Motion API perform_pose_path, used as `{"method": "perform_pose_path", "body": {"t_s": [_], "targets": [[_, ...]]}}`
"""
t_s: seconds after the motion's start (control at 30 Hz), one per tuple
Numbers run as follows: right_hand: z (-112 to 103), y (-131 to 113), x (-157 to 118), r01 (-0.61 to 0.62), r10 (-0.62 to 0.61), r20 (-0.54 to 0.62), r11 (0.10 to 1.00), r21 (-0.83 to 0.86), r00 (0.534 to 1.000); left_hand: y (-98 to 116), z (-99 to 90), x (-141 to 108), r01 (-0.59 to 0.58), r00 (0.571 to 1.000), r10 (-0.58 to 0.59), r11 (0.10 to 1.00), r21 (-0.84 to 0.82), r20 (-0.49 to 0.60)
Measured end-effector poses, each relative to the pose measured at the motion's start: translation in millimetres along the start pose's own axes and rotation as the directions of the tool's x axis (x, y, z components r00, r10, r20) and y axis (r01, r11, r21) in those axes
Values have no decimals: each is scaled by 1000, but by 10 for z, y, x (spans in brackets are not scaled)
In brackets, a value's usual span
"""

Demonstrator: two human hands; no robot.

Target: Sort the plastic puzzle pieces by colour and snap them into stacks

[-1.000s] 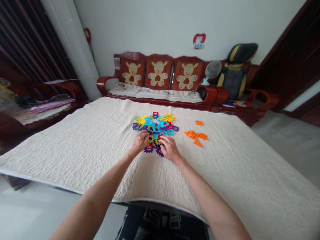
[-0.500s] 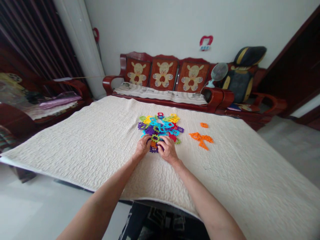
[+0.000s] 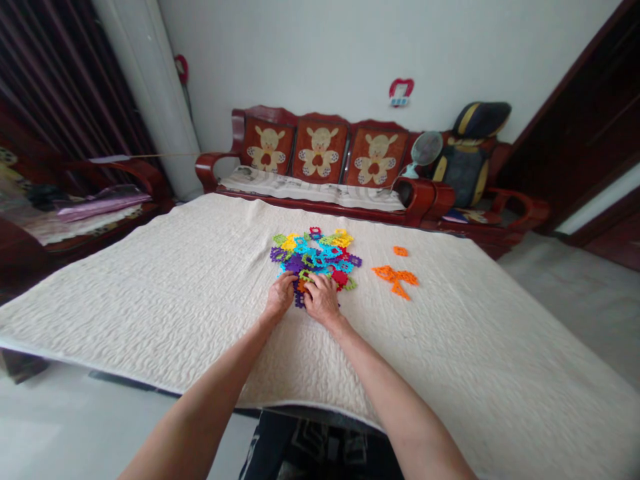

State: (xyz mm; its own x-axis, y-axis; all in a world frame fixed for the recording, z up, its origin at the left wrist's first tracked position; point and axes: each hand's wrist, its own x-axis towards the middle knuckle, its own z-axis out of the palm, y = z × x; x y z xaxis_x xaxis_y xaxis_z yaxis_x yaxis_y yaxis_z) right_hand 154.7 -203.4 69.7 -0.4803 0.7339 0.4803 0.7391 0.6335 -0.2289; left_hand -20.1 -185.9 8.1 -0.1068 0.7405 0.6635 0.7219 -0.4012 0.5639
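Note:
A heap of colourful toothed plastic building pieces [image 3: 320,255], in blue, purple, green, yellow and red, lies on the quilted cover. My left hand [image 3: 281,295] rests at the heap's near left edge, fingers loosely bent and touching purple pieces; nothing shows in its grasp. Opposite it, my right hand [image 3: 323,300] has its thumb and forefinger around the right side of an orange building piece [image 3: 302,285]. Just behind that piece lies a green building piece [image 3: 305,274]. Both palms face down, and the fingertips are partly hidden among the pieces.
Right of the heap lie several orange pieces [image 3: 397,277] grouped together and a single orange piece [image 3: 401,251]. The cream quilted cover [image 3: 200,287] spreads over the table. Behind it stand a wooden sofa [image 3: 325,200] with bear-patterned cushions and a small fan [image 3: 427,148].
The view has shifted slightly, so everything sits further left. My right hand has moved a little toward my left and now closes on the orange piece between them.

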Motion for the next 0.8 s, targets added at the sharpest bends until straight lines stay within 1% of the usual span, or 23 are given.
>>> {"method": "perform_pose_path", "body": {"t_s": [0.1, 0.2, 0.33, 0.43, 0.53, 0.57, 0.6, 0.63, 0.7, 0.73, 0.77, 0.8], "targets": [[-29, -8, 16, 12, -10, -51, 999, 34, 999, -48, 19, -12, -15, 1000, 15, 1000, -9, -7], [-60, -4, 53, 7, 5, -124, 996, 94, 992, -71, 20, -21, -2, 1000, 2, 1000, -5, 4], [-81, 31, 124, -34, 87, -216, 971, 236, 973, -45, 4, -20, 17, 1000, -17, 1000, 6, 9], [-104, 103, 152, -54, 158, -254, 926, 373, 954, -17, -8, -10, 11, 1000, -12, 1000, 16, 13], [-162, 254, 134, -78, 235, -234, 843, 532, 943, -9, -15, -5, 8, 1000, -9, 999, 31, 24], [-188, 326, 120, -115, 287, -205, 798, 592, 936, -12, -16, -6, 8, 1000, -9, 999, 37, 29], [-215, 408, 103, -177, 365, -155, 727, 664, 918, -15, -18, -9, 6, 999, -7, 999, 44, 34], [-242, 498, 84, -255, 461, -87, 628, 735, 883, -19, -19, -13, 2, 999, -4, 999, 49, 39], [-294, 688, 44, -405, 635, 109, 343, 847, 765, -21, -24, -22, -8, 999, 5, 998, 57, 50], [-320, 782, 24, -443, 670, 179, 246, 862, 720, -17, -29, -26, -12, 998, 8, 998, 63, 54], [-348, 873, 5, -465, 685, 231, 178, 867, 691, -8, -36, -28, -16, 998, 12, 997, 70, 57], [-377, 958, -13, -478, 692, 267, 128, 869, 670, 7, -44, -28, -21, 998, 16, 997, 81, 58]]}}
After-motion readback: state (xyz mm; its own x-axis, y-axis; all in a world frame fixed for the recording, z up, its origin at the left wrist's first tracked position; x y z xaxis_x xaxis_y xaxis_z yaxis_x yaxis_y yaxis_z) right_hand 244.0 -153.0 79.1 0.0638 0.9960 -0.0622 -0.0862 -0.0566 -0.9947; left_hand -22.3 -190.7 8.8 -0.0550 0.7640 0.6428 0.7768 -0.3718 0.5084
